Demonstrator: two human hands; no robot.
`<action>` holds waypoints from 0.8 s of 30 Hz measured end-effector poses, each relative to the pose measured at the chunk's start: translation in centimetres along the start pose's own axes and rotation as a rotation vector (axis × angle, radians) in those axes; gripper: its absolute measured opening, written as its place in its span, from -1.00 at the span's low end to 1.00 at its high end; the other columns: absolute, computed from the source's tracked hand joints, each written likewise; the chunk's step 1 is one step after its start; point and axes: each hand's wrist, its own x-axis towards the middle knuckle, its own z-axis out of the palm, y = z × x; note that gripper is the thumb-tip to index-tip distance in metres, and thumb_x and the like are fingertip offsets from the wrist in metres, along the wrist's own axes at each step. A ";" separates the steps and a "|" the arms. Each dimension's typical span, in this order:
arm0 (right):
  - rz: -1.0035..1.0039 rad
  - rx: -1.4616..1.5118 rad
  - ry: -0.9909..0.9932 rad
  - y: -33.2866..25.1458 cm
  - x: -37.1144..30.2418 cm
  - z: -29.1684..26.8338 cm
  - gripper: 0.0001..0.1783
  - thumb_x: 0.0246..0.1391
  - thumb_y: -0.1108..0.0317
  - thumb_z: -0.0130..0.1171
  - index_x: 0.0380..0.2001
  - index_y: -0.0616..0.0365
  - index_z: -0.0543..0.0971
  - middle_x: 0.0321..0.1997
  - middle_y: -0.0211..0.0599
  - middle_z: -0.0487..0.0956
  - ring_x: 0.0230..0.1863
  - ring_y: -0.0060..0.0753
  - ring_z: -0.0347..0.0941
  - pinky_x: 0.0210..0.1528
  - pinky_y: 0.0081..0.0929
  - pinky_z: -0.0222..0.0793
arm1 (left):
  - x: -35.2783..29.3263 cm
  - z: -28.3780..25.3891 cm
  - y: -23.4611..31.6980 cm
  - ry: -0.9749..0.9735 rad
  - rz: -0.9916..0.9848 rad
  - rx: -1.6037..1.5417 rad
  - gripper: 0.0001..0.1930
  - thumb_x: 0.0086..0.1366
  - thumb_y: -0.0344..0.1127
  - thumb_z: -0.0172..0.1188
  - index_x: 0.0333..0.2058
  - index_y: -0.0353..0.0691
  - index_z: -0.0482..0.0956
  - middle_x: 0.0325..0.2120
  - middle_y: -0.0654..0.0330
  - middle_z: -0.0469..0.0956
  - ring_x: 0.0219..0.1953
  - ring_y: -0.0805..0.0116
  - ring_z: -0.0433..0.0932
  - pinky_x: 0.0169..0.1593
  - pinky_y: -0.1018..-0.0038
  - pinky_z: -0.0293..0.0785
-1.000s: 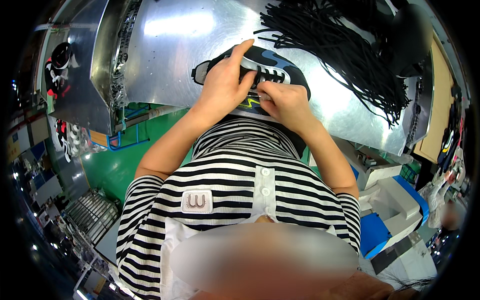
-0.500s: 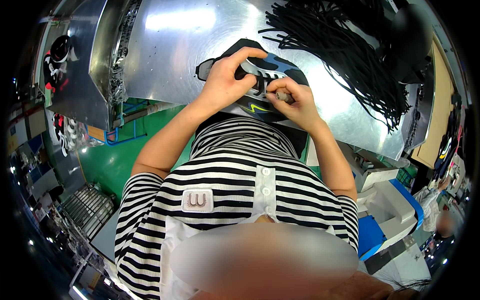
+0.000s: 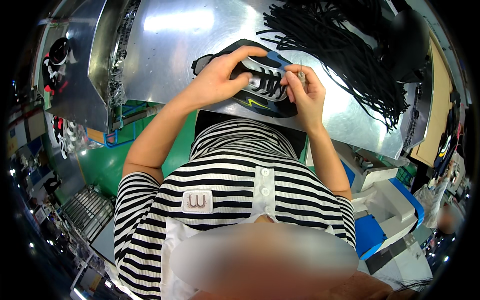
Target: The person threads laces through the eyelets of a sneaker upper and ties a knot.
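A black sneaker [image 3: 260, 97] with grey and blue panels and a yellow streak lies on the shiny metal table [image 3: 170, 55], toe toward the left. My left hand [image 3: 220, 75] grips it over the top, thumb and fingers around the upper. My right hand [image 3: 302, 87] pinches a thin metal lacing tool with the end of a black lace [image 3: 272, 82] at the eyelets on the right side of the shoe. Black lacing crosses the tongue between both hands.
A big heap of loose black laces [image 3: 350, 45] spreads over the table's far right. A metal housing [image 3: 75, 65] stands at the left with more shoes [image 3: 65, 135] beside it. White and blue boxes [image 3: 390, 210] sit low right, green floor [image 3: 110, 160] low left.
The shoe has been tilted up and turned so its laces face me. My left hand shifted from lying flat on it to gripping the top; my right hand rose to the eyelets.
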 end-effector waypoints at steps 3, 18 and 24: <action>-0.076 -0.248 0.050 0.2 0.6 0.4 -0.88 0.17 0.47 0.21 -0.23 0.26 0.59 -0.42 -0.44 0.52 -0.53 -0.73 0.34 -0.48 -0.71 0.26 | 0.2 0.3 0.0 0.027 -0.046 -0.017 -0.61 0.28 -0.45 0.17 0.10 -0.22 0.47 -0.22 0.28 0.53 -0.21 0.57 0.50 -0.08 0.61 0.42; -0.271 -0.686 -0.019 -0.5 1.8 -0.1 -0.87 0.07 0.47 0.27 -0.31 0.27 0.56 -0.40 -0.31 0.56 -0.44 -0.51 0.45 -0.36 -0.56 0.39 | 1.4 1.2 -1.2 0.123 -0.014 -0.093 -0.71 0.30 -0.39 0.23 -0.01 -0.27 0.55 -0.26 0.31 0.60 -0.28 0.65 0.48 -0.15 0.66 0.40; -0.301 -0.793 -0.023 -0.4 1.9 0.0 -0.85 -0.03 0.51 0.25 -0.34 0.26 0.52 -0.38 -0.19 0.57 -0.43 -0.27 0.53 -0.34 -0.40 0.45 | 1.6 1.2 -1.0 0.112 -0.021 -0.104 -0.72 0.29 -0.41 0.21 -0.03 -0.29 0.56 -0.17 0.28 0.61 -0.21 0.60 0.51 -0.06 0.62 0.42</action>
